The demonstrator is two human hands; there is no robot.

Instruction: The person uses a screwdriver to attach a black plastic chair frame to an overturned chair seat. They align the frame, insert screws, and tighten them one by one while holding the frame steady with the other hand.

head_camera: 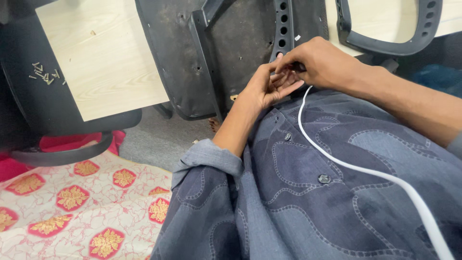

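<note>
My left hand (267,86) and my right hand (321,61) meet in front of the underside of a black chair seat (226,53). The right hand's fingers pinch a small dark object (299,67) that is mostly hidden. The left hand's fingers are curled up against it, touching the right fingertips. A perforated black plastic bracket (283,24) rises just behind the hands. A white cable (356,166) runs from under the hands down across my patterned blue-grey shirt (308,202).
A pale wooden board (103,58) lies at the upper left on a black chair part (43,96), with several small screws (45,74) beside it. A black armrest loop (385,43) sits at the upper right. A red and cream patterned cloth (82,207) covers the floor at the lower left.
</note>
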